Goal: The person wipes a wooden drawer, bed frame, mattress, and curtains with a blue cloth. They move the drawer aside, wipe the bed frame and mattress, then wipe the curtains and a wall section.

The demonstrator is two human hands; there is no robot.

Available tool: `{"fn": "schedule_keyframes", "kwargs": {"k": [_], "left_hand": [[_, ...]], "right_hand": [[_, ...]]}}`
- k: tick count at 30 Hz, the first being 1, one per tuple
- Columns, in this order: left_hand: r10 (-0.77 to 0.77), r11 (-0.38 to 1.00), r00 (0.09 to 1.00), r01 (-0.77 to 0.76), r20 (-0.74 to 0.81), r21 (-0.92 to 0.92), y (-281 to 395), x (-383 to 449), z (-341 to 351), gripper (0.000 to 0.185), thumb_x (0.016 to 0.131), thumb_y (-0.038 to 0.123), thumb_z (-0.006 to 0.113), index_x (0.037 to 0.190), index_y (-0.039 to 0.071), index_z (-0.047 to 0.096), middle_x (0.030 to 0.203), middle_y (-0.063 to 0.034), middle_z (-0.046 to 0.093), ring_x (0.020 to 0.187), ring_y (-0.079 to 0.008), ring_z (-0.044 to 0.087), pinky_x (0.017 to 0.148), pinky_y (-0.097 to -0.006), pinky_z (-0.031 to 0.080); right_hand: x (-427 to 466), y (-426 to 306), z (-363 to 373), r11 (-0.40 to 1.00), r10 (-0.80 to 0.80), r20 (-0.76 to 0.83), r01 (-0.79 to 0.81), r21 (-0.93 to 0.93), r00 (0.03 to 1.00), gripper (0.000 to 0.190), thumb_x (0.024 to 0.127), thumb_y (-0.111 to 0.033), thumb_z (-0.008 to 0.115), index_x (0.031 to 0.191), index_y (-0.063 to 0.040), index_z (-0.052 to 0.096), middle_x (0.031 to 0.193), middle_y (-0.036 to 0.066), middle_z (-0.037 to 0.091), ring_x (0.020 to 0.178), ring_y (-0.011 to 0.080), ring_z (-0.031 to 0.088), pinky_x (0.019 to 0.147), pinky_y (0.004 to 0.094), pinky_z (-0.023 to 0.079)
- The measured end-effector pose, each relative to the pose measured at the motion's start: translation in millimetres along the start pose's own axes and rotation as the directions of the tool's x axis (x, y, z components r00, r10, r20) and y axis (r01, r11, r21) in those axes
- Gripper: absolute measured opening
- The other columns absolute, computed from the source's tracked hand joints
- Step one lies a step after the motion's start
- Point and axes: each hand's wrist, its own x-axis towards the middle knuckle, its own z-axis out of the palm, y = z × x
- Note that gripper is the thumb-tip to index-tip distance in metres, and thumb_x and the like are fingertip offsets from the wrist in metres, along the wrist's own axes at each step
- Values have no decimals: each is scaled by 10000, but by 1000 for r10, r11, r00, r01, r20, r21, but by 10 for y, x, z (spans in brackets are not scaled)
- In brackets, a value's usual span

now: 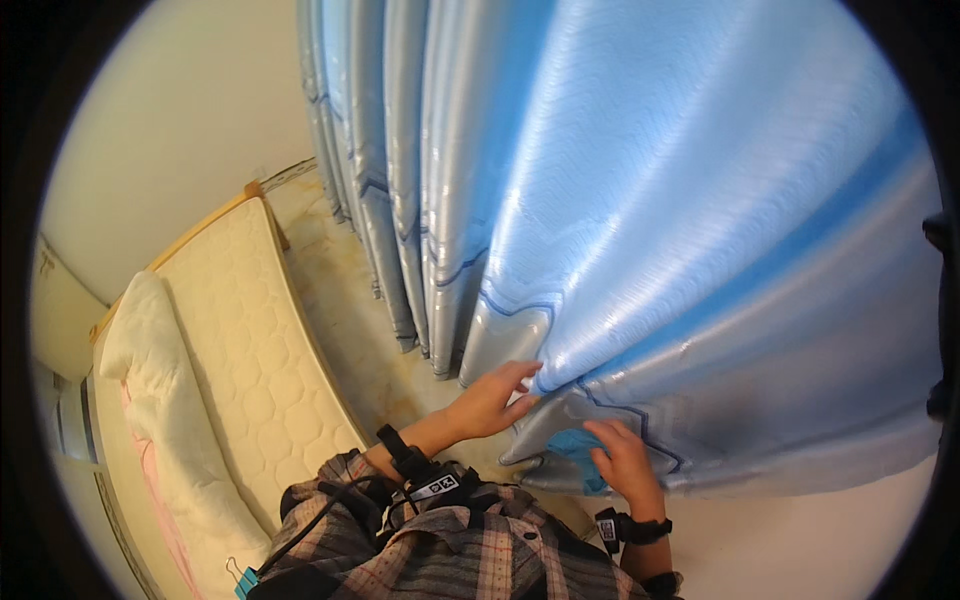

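A shiny blue and silver curtain (600, 225) with navy wavy trim hangs in deep folds before me. My left hand (487, 405) is at its lower part, with thumb and fingers around a drawn-in fold. Just to the right, my right hand (626, 461) has a crumpled light-blue cloth (574, 450) between thumb and fingers, close to the curtain's lower edge. The palm hides part of this cloth. Both wrists wear black straps with small printed tags.
On the left is a cream quilted mattress (240, 330) on a wooden bed frame (202, 229), with a white and pink quilt (161, 390) along it. Marbled floor (330, 270) runs between bed and curtain. A pale wall (202, 90) stands behind.
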Motion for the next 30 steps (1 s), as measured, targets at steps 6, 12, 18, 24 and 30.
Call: {"fn": "schedule_keyframes", "kwargs": {"k": [6,12,18,24,30], "left_hand": [[546,838,835,-544,-65,47,791,340,-381,646,896,161,661,1435,-1,346,1335,-186,467,1107,-288,563,948,-377,466],[616,745,781,-619,-101,-248,1187,740,-67,664,958,226,554,1466,-35,216,1385,-261,376,1271,-350,405,1049,-423,362],[297,863,954,-285,-39,-418,983,962,-41,507,979,159,508,1417,-25,330,1220,-175,520,1089,-248,531,954,-348,428],[301,803,938,-347,-173,-484,1092,1064,-282,465,935,88,603,1357,-20,439,1180,-128,586,1021,-154,584,882,-296,481],[680,726,406,-487,-611,485,1035,1477,-803,571,801,-49,620,1350,34,485,1393,-227,395,1247,-354,466,977,-385,443]], "right_hand": [[487,-723,-895,988,-96,-867,153,-23,489,375,876,-83,594,1235,19,566,1203,166,612,1100,321,582,980,428,438],[895,-722,-660,981,-185,-694,177,-83,696,547,861,-224,648,1324,13,479,1349,239,488,1212,390,491,1012,456,406],[1054,-394,-448,960,-279,-491,256,-115,825,609,779,-56,673,1346,-18,457,1384,283,419,1198,412,494,978,465,438],[1127,-228,-865,920,-154,-817,382,87,556,539,783,-45,695,1289,-1,512,1257,218,546,1115,352,564,942,434,465],[1514,-5,-804,979,-152,-956,-93,-180,250,417,864,-66,627,1266,4,541,1297,208,540,1158,339,557,999,454,440]]}}
